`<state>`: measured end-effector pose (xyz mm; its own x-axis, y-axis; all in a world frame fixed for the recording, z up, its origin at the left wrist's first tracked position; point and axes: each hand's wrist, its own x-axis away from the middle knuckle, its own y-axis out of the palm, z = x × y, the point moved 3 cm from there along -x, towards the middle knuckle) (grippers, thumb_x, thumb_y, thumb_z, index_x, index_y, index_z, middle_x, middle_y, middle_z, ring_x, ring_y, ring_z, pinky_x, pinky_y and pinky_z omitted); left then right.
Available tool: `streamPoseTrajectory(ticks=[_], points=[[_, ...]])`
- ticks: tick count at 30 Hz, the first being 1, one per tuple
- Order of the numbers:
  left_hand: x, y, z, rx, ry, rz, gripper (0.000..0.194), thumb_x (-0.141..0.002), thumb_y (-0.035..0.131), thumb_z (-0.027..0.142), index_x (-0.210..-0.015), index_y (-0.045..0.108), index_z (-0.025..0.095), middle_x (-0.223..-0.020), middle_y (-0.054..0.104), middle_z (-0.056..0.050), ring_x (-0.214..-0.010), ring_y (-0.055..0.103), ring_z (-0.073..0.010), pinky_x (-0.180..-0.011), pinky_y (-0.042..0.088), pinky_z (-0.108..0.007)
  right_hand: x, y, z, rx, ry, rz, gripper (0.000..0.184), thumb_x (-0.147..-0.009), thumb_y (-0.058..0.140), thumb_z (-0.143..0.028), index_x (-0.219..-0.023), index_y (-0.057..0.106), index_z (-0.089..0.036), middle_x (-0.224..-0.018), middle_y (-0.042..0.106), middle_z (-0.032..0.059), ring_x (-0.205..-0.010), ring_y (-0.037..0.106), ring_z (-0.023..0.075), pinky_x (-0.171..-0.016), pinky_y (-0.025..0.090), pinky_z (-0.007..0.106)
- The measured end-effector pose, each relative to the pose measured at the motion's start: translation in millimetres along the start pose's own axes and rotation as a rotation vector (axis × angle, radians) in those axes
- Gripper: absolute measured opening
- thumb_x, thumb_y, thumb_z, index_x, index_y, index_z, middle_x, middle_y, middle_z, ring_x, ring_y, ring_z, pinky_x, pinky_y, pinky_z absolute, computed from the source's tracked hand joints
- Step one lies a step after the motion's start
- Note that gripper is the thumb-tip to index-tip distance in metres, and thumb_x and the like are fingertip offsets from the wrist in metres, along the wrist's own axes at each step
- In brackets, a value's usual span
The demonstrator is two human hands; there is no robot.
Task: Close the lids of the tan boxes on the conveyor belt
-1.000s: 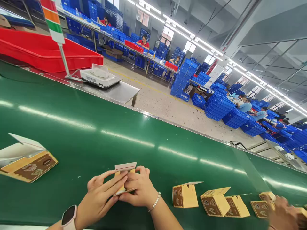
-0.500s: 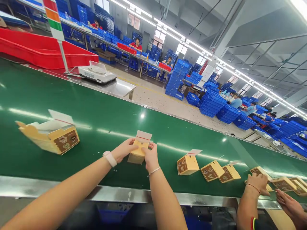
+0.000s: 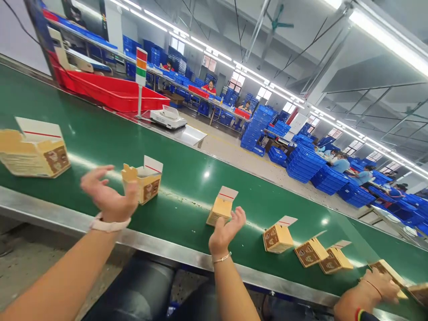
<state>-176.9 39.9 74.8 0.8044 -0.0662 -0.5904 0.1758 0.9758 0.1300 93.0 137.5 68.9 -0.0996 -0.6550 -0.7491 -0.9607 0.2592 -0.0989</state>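
Observation:
A small tan carton (image 3: 221, 207) with its white flap raised stands on the green conveyor belt (image 3: 187, 178). My right hand (image 3: 226, 230) is just below it, fingers spread, holding nothing. My left hand (image 3: 109, 197), a pale watch at its wrist, hangs open in the air with curled fingers, next to another open carton (image 3: 144, 181). A larger open carton (image 3: 33, 149) sits on the belt at far left.
Several more small cartons (image 3: 278, 236) line the belt to the right, where another person's hand (image 3: 381, 281) rests on one. Across the belt are a red tray (image 3: 110, 91), a white scale (image 3: 168, 117) and stacks of blue crates (image 3: 304, 149).
Both my hands have let go of the small carton, which now stands on the belt. My left hand has swung away to the left. The view has turned left.

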Motion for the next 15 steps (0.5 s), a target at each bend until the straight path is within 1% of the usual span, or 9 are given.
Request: streamPoseTrajectory(ticks=[1,3,5,7,9,11,12,13,15], points=[[-12,-8.0,-14,0.008,-0.056,-0.008,0.065,-0.078,0.059,0.057,-0.126,0.040,0.017,-0.144,0.046,-0.009,-0.133,0.043,-0.0320,-0.104,0.038,-0.049,9,11,-8,-0.034,-0.118,-0.120,0.039,-0.090,0.044,-0.037,-0.124,0.036,-0.019,-0.128,0.042,0.0164,-0.125,0.043,0.0265,-0.103,0.039,0.049],[-31,-8.3,-40,0.109,-0.241,-0.163,0.074,-0.076,0.052,0.069,-0.128,0.042,0.016,-0.144,0.048,-0.010,-0.133,0.044,-0.0351,-0.104,0.040,-0.049,24,42,-20,-0.138,-0.263,-0.401,0.037,-0.090,0.046,-0.031,-0.125,0.040,-0.021,-0.124,0.050,0.0136,-0.118,0.050,0.0242,-0.101,0.042,0.046],[-38,1.7,-57,0.205,-0.379,-0.339,0.083,-0.068,0.052,0.079,-0.118,0.052,0.013,-0.135,0.058,-0.015,-0.127,0.050,-0.0377,-0.105,0.042,-0.051,33,80,-23,-0.213,-0.325,-0.654,0.043,-0.089,0.049,-0.031,-0.130,0.042,-0.021,-0.127,0.053,0.0134,-0.119,0.052,0.0238,-0.102,0.043,0.045],[-34,11.8,-67,0.217,-0.441,-0.503,0.082,-0.061,0.059,0.081,-0.106,0.062,0.012,-0.127,0.063,-0.018,-0.123,0.053,-0.0377,-0.107,0.042,-0.051,36,119,-21,-0.177,-0.314,-0.826,0.057,-0.086,0.053,-0.035,-0.138,0.039,-0.019,-0.138,0.049,0.0148,-0.130,0.044,0.0275,-0.108,0.038,0.048],[-23,16.6,-70,0.213,-0.456,-0.608,0.077,-0.057,0.064,0.080,-0.097,0.067,0.014,-0.122,0.067,-0.017,-0.122,0.055,-0.0367,-0.109,0.041,-0.050,34,152,-16,-0.064,-0.248,-0.930,0.072,-0.081,0.062,-0.039,-0.144,0.037,-0.018,-0.147,0.041,0.0145,-0.138,0.032,0.0328,-0.110,0.034,0.053],[-12,17.4,-70,0.205,-0.442,-0.667,0.072,-0.058,0.065,0.079,-0.095,0.070,0.017,-0.118,0.069,-0.015,-0.120,0.057,-0.0355,-0.108,0.042,-0.048,27,173,-13,0.032,-0.178,-0.988,0.080,-0.073,0.072,-0.041,-0.144,0.041,-0.022,-0.149,0.041,0.0119,-0.137,0.031,0.0362,-0.107,0.035,0.056],[-8,17.5,-69,0.192,-0.410,-0.685,0.068,-0.060,0.064,0.077,-0.094,0.071,0.019,-0.115,0.070,-0.014,-0.119,0.057,-0.0347,-0.107,0.043,-0.048,22,179,-13,0.058,-0.158,-1.009,0.078,-0.070,0.076,-0.041,-0.140,0.047,-0.025,-0.146,0.044,0.0100,-0.134,0.034,0.0366,-0.104,0.036,0.056],[-5,18.2,-67,0.168,-0.359,-0.705,0.063,-0.062,0.063,0.075,-0.092,0.072,0.020,-0.113,0.071,-0.013,-0.118,0.058,-0.0340,-0.107,0.043,-0.047,16,183,-13,0.069,-0.150,-1.031,0.071,-0.068,0.079,-0.041,-0.133,0.054,-0.028,-0.142,0.050,0.0077,-0.130,0.038,0.0362,-0.101,0.037,0.057],[-2,21.9,-62,0.100,-0.226,-0.752,0.051,-0.067,0.060,0.069,-0.087,0.074,0.024,-0.109,0.073,-0.010,-0.119,0.058,-0.0334,-0.109,0.041,-0.048,6,183,-14,0.063,-0.151,-1.093,0.051,-0.070,0.079,-0.041,-0.118,0.064,-0.033,-0.127,0.061,0.0040,-0.122,0.045,0.0349,-0.098,0.036,0.061]])
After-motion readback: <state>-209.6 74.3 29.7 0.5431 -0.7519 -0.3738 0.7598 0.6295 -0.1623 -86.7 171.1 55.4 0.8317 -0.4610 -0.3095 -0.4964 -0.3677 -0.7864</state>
